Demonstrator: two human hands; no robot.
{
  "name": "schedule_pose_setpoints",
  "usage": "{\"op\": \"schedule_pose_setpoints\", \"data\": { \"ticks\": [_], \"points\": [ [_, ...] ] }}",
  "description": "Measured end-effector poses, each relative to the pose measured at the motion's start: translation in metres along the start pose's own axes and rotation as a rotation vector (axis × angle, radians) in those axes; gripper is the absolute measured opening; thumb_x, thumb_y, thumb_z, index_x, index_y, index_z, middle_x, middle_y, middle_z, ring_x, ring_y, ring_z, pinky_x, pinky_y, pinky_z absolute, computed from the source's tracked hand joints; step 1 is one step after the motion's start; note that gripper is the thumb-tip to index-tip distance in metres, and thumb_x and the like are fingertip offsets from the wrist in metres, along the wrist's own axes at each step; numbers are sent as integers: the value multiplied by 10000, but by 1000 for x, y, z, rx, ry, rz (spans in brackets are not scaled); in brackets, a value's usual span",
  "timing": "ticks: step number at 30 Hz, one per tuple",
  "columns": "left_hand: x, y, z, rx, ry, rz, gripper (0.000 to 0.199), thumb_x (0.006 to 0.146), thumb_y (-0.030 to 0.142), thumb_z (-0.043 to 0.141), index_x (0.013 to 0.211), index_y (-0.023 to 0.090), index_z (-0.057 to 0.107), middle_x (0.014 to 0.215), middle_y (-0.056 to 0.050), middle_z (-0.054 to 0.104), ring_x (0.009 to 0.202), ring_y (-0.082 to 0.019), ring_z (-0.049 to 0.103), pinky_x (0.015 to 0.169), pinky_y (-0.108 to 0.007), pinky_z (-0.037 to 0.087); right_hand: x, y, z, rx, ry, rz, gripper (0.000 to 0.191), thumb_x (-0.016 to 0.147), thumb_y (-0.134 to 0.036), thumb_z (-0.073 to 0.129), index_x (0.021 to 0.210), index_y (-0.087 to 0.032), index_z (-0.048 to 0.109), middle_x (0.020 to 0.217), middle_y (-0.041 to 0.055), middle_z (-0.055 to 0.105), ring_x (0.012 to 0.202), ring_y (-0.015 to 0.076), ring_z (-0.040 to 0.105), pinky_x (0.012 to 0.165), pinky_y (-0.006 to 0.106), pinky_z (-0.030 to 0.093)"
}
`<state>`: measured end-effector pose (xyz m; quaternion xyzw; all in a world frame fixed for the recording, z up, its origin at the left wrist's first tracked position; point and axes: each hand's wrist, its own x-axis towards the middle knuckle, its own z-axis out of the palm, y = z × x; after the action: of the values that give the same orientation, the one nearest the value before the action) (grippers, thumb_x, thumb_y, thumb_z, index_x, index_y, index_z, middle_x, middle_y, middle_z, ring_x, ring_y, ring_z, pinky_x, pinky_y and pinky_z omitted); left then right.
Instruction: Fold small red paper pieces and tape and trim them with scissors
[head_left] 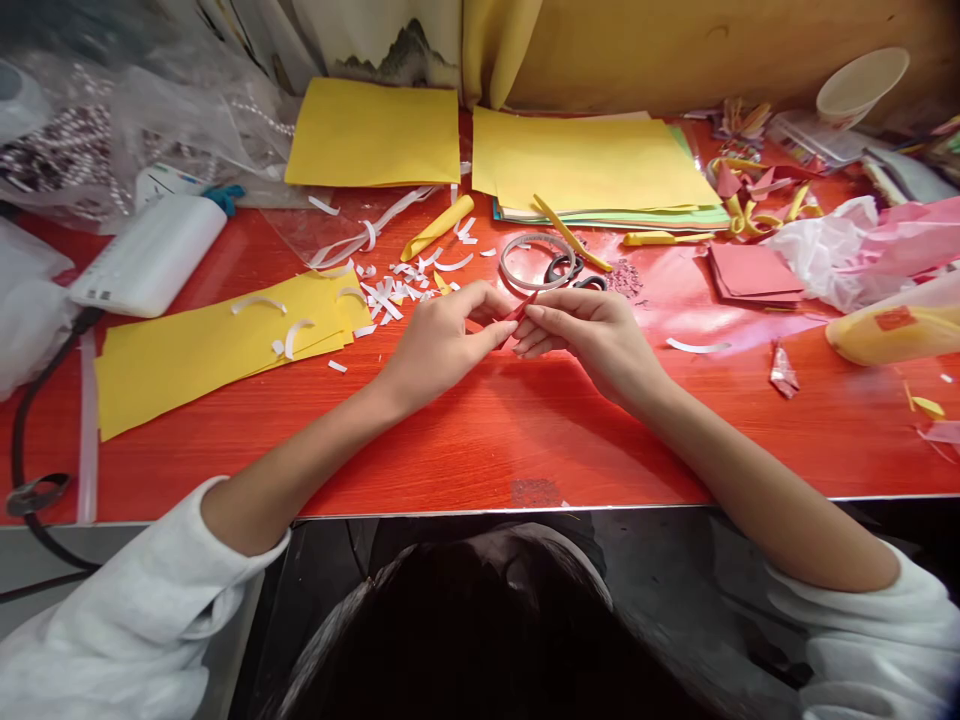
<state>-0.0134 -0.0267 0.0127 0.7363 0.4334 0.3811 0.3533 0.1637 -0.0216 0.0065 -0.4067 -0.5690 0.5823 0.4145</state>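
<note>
Above the middle of the red table, my left hand (454, 335) and my right hand (581, 325) meet fingertip to fingertip. Pinched between them is a small piece of folded red paper (523, 306), mostly covered by the fingers. Both hands are closed on it. Just behind them lie a roll of tape (504, 262) and black-handled scissors (592, 283), partly hidden by my right hand. A thin rolled yellow paper strip (571, 232) leans across the tape. White paper scraps (386, 298) are scattered beyond my left hand.
Yellow sheets (585, 165) are stacked at the back, and yellow strips (195, 350) lie left. A white power bank (150, 255) with a cable sits at the left. Red paper squares (752, 275), a plastic bag (840, 250) and a white cup (859, 88) stand to the right.
</note>
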Motion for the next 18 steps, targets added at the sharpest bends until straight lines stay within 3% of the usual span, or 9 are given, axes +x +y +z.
{"op": "schedule_pose_setpoints", "data": {
  "ticks": [5, 8, 13, 18],
  "points": [
    [-2, -1, 1, 66, 8, 34, 206, 838, 197, 502, 976, 171, 652, 842, -2, 689, 716, -96, 611, 675, -201, 459, 0, -2, 1, -72, -50, -14, 251, 784, -395, 645, 799, -145, 633, 720, 33, 663, 622, 125, 651, 614, 247, 560],
    [-3, -2, 1, 68, 15, 42, 204, 847, 210, 493, 949, 167, 665, 784, 4, 684, 651, -86, 590, 638, -199, 445, -1, -2, 1, -75, -54, -27, 245, 793, -385, 636, 825, -143, 626, 734, 30, 660, 618, 119, 649, 616, 248, 558],
    [-3, -1, 3, 84, 43, 61, 151, 831, 212, 519, 869, 153, 653, 784, 3, 684, 699, -95, 607, 628, -186, 447, -2, -3, 2, -107, -85, -38, 187, 825, -322, 606, 804, -137, 626, 739, 39, 661, 638, 130, 657, 638, 264, 562],
    [-3, -3, 4, 241, 61, 128, 155, 846, 229, 517, 818, 151, 647, 758, 2, 669, 703, -97, 593, 649, -200, 431, -4, -3, 3, -216, -124, -43, 180, 846, -312, 568, 822, -144, 627, 709, 32, 658, 645, 137, 656, 646, 273, 555]
  ]
}}
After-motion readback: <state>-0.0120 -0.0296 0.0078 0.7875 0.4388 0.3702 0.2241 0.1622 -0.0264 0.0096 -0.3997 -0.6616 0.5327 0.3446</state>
